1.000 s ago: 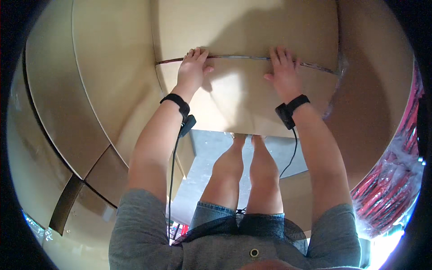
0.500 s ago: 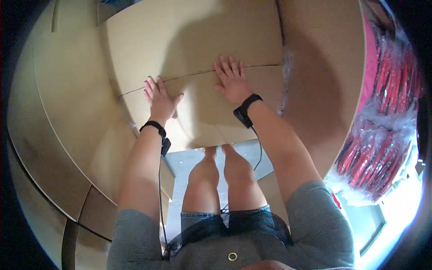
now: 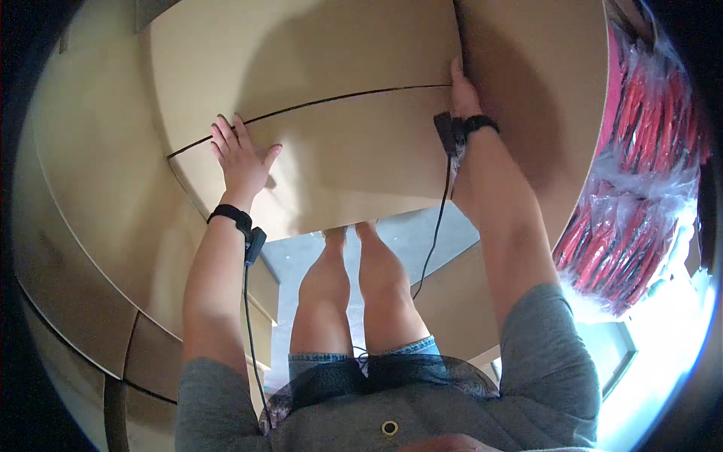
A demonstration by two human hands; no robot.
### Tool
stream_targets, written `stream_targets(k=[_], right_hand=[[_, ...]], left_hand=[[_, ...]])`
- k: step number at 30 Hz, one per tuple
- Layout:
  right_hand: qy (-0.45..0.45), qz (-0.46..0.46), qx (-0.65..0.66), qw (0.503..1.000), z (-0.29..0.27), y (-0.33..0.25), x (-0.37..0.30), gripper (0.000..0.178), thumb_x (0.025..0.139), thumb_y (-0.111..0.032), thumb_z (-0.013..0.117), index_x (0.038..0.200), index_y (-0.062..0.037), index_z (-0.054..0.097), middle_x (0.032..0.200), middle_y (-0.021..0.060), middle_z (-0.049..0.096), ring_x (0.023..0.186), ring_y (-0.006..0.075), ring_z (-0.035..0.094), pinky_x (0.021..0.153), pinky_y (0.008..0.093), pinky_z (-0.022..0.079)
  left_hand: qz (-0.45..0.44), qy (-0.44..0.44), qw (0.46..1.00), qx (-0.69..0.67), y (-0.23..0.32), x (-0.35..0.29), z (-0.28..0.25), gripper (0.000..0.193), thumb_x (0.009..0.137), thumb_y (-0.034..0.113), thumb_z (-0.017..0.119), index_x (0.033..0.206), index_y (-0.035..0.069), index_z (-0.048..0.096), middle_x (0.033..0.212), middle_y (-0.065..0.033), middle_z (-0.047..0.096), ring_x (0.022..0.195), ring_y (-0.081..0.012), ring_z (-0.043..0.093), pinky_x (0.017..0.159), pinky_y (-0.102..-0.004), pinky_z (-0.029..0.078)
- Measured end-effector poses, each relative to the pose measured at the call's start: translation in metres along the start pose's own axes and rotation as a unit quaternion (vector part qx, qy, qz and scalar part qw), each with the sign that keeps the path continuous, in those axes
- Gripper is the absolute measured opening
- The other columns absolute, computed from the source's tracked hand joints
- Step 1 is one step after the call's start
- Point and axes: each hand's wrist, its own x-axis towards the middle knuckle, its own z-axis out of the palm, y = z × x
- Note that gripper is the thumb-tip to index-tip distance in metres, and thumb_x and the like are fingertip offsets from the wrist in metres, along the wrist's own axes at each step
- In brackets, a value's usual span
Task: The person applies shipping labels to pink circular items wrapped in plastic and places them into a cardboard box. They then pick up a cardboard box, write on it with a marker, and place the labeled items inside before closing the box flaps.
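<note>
A large cardboard box [image 3: 361, 147] is in front of me, with a dark seam running across its brown face. My left hand [image 3: 239, 166] lies on the left part of this face, fingers spread and the upper fingertips across the seam. At the box's right edge, my right hand [image 3: 465, 96] is turned edge-on beside the end of the seam, by the neighbouring cardboard panel [image 3: 527, 113]. Its visible finger is stretched out; the others are partly hidden. Neither hand is seen holding anything.
More cardboard [image 3: 98, 173] lines the left side. On the right are clear plastic bags of red items [image 3: 614, 245]. Black cables [image 3: 252, 324] hang from both wristbands. My legs [image 3: 320, 301] stand below the box, above the grey floor [image 3: 297, 264].
My right hand has moved from the face of the box to its right edge and turned edge-on. My left hand has shifted slightly left. The seam now shows as a wider dark line.
</note>
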Motion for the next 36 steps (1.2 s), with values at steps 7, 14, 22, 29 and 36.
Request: stream_targets(k=[7,14,22,29,36], right_hand=[[0.067,-0.102,-0.042,0.992,-0.01,0.037,-0.123,0.07,0.079,-0.044,0.055,0.127,0.0031,0.032,0.13,0.0187,0.036,0.119,0.0268,0.035,0.099,0.0344,0.027],[0.065,0.019,-0.042,0.997,-0.008,0.11,-0.104,0.07,0.079,-0.049,0.053,0.127,-0.0001,0.035,0.125,0.0134,0.041,0.113,0.0225,0.04,0.095,0.0314,0.031],[-0.03,0.072,0.001,0.997,-0.03,0.095,-0.084,0.074,0.079,-0.057,0.047,0.124,0.0013,0.04,0.126,0.0104,0.041,0.113,0.0187,0.038,0.095,0.0299,0.03],[-0.025,-0.025,-0.026,0.999,-0.052,0.168,-0.086,0.068,0.081,-0.044,0.052,0.128,0.0008,0.032,0.126,0.0108,0.04,0.114,0.0199,0.038,0.096,0.0309,0.029],[0.056,-0.343,-0.396,0.85,-0.049,-0.038,-0.256,0.052,0.075,-0.017,0.059,0.12,0.0019,0.041,0.119,0.0218,0.047,0.112,0.0343,0.044,0.096,0.0382,0.033]], left_hand=[[-0.031,-0.031,0.999,-0.005,-0.006,-0.004,0.0,0.096,0.072,0.053,0.057,0.135,0.0,0.007,0.138,-0.0272,-0.001,0.129,-0.0413,0.0,0.103,-0.0513,0.006],[-0.022,-0.005,1.0,0.001,-0.002,-0.002,-0.003,0.096,0.072,0.053,0.057,0.135,-0.001,0.008,0.138,-0.0274,0.0,0.129,-0.0418,0.0,0.102,-0.0523,0.007],[0.011,0.024,0.999,-0.02,-0.002,-0.009,-0.012,0.098,0.07,0.052,0.06,0.134,-0.002,0.008,0.137,-0.0297,0.002,0.127,-0.045,0.001,0.1,-0.0559,0.009],[0.023,0.029,0.999,-0.024,0.002,-0.007,-0.014,0.098,0.071,0.051,0.06,0.134,-0.001,0.008,0.137,-0.0301,0.002,0.127,-0.0457,0.003,0.1,-0.0558,0.01],[-0.043,-0.064,0.997,0.003,0.003,0.005,0.001,0.087,0.076,0.047,0.057,0.137,0.01,0.007,0.137,-0.0302,-0.002,0.127,-0.0461,0.0,0.098,-0.0589,0.012]])
